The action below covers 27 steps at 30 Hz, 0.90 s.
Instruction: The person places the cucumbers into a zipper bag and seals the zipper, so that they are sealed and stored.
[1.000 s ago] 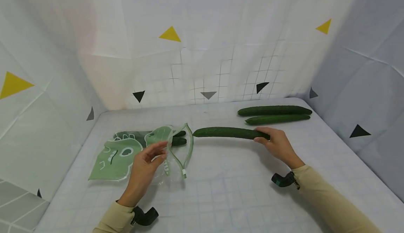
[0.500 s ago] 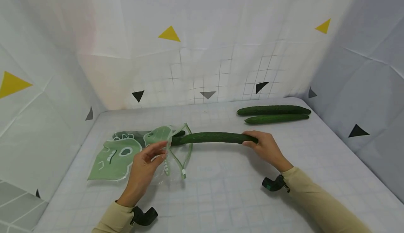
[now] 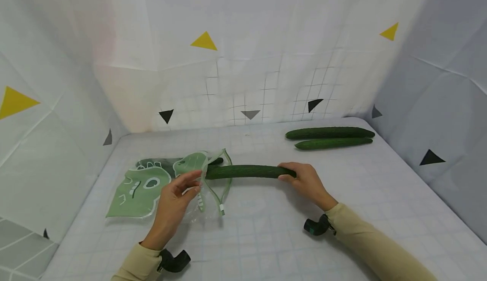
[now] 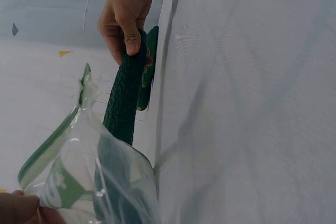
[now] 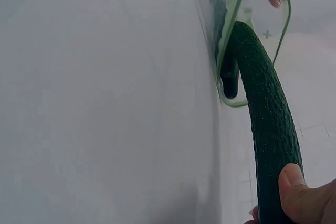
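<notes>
My right hand (image 3: 302, 181) grips a long dark green cucumber (image 3: 251, 171) by its right end. The cucumber's far end is inside the mouth of a clear zip bag (image 3: 138, 192) printed with a green cartoon creature. With thumb and fingers my left hand (image 3: 175, 203) pinches the bag's edge, and the green zip rim (image 3: 228, 184) stands spread apart. Inside the bag lie other cucumbers, one end (image 3: 217, 161) showing at the mouth. The right wrist view shows the held cucumber (image 5: 262, 103) passing through the zip loop.
Two more cucumbers, a thicker one (image 3: 329, 133) and a slimmer one (image 3: 335, 144), lie side by side at the back right of the white table (image 3: 258, 238). White cloth walls with yellow and dark triangles stand behind and at both sides.
My right hand has moved left with the cucumber, whose tip has gone from just outside the bag's mouth to inside it. The left hand and the bag have stayed almost still.
</notes>
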{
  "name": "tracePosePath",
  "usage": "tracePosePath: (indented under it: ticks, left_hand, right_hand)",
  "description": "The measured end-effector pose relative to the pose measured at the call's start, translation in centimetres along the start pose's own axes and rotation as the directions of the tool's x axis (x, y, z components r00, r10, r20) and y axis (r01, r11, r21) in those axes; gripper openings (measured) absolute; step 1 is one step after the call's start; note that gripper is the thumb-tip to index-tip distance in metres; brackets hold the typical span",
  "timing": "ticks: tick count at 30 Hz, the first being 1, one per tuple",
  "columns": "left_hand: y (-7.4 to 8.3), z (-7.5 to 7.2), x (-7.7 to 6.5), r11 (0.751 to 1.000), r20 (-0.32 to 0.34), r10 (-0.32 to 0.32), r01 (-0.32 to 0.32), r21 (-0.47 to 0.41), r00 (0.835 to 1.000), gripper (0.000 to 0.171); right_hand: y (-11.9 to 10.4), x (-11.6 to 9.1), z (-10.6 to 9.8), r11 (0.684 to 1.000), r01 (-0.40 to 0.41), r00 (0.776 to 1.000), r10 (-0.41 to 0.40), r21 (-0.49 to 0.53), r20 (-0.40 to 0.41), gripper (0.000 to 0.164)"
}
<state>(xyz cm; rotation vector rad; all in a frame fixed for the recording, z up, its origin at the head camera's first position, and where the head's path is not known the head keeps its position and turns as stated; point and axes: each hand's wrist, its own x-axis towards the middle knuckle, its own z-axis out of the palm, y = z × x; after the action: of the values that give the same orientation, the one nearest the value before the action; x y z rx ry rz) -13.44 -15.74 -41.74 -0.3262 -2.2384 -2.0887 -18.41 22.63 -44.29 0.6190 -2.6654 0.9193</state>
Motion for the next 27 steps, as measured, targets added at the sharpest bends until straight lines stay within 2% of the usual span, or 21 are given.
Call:
tracePosePath:
  ticks: [7, 15, 27]
  left_hand:
    - [0.0, -0.1, 0.0, 1.000, 0.009, 0.005, -0.005, 0.000, 1.000, 0.044]
    - [0.0, 0.1, -0.1, 1.000, 0.000, -0.024, 0.024, 0.004, 1.000, 0.044]
    - [-0.1, 0.1, -0.1, 1.000, 0.000, -0.021, 0.021, 0.013, 1.000, 0.043]
  right_hand:
    - [-1.1, 0.4, 1.5, 1.000, 0.014, 1.000, -0.014, 0.015, 0.017, 0.040]
    - [-2.0, 0.6, 2.8, 1.000, 0.002, 1.000, -0.002, 0.018, 0.021, 0.039]
    - [-3.6, 1.4, 4.5, 0.999, 0.026, 1.000, -0.026, 0.019, -0.007, 0.034]
